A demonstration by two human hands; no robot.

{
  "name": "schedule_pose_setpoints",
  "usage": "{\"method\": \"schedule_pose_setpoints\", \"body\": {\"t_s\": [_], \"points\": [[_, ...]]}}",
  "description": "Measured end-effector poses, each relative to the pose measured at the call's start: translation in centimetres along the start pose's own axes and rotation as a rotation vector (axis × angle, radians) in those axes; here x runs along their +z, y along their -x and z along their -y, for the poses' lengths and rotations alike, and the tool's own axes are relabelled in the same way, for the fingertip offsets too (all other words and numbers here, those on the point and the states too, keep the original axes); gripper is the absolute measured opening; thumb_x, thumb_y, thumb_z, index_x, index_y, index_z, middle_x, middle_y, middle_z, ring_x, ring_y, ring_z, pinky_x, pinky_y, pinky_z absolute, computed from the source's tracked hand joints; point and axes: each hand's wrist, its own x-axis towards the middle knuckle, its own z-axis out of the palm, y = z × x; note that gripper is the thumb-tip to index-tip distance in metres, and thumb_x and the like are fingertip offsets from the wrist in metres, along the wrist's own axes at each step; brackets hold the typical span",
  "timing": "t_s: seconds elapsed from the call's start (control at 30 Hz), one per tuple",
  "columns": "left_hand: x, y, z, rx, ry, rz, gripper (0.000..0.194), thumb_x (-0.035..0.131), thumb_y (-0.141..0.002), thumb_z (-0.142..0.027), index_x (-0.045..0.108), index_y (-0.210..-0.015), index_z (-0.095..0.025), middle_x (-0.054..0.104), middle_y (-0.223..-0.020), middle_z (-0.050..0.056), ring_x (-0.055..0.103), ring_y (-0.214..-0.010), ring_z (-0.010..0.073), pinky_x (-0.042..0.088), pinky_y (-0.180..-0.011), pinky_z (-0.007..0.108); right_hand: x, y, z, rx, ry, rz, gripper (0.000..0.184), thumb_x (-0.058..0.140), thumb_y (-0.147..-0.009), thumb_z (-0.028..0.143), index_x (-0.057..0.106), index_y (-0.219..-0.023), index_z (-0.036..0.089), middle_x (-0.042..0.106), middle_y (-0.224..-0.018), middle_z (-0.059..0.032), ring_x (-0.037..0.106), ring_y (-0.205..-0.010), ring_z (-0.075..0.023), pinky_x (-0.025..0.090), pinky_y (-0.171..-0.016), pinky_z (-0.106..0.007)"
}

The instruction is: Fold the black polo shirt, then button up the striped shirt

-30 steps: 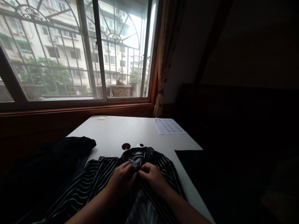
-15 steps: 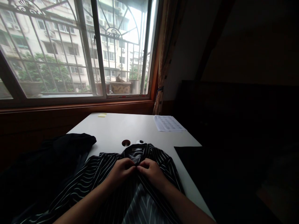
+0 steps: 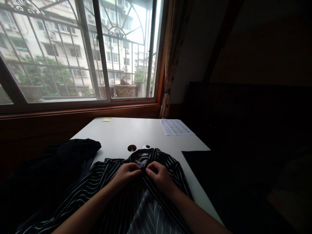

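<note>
A black shirt with white stripes [image 3: 97, 178] lies front up on the white table [image 3: 126, 131], its collar toward the window and its lower front parted over a greyer inside. Just below the collar, my left hand [image 3: 126, 175] pinches the shirt's front edge between thumb and fingers. My right hand [image 3: 159, 177] is closed in a pinch on the opposite front edge, close beside the left. The fingertips nearly meet at the neck opening. Whether a button sits between them is too small to tell.
Dark folded cloth [image 3: 80, 149] lies at the table's left edge. A yellow sticky note [image 3: 106, 119] and printed sheets [image 3: 176, 127] rest at the back. Near the collar are a round cable hole [image 3: 132, 148] and a white ring-shaped piece [image 3: 146, 147]. Beyond stands a barred window [image 3: 126, 58].
My fingertips have shifted slightly at the collar, and the right hand's thumb and forefinger have moved a little apart from the left hand. The shirt stays in place.
</note>
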Motion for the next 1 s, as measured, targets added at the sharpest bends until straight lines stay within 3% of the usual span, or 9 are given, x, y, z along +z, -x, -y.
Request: {"method": "schedule_pose_setpoints", "body": {"t_s": [0.27,1.0], "points": [[0.04,-0.06,-0.05,0.003,0.02,0.011,0.033,0.071,-0.079,-0.043,0.073,-0.09,-0.012,0.07,-0.077,0.004,0.064,-0.07,0.0177,0.046,-0.064,0.026,0.06,0.17,0.5,-0.078,0.035,0.039,0.009,0.065,-0.083,0.025,0.071,-0.082,0.018,0.068,-0.078,-0.0018,0.063,-0.074,-0.0163,0.047,-0.07,-0.027],[0.08,0.22,-0.3,0.025,-0.029,0.006,0.032,0.068,-0.081,-0.042,0.074,-0.091,-0.012,0.071,-0.08,0.006,0.063,-0.074,0.0189,0.046,-0.067,0.026,0.21,-0.06,-0.28,0.065,-0.075,0.105,0.015,0.071,-0.079,0.03,0.076,-0.083,0.017,0.075,-0.083,-0.0045,0.069,-0.08,-0.0207,0.051,-0.074,-0.029]]}}
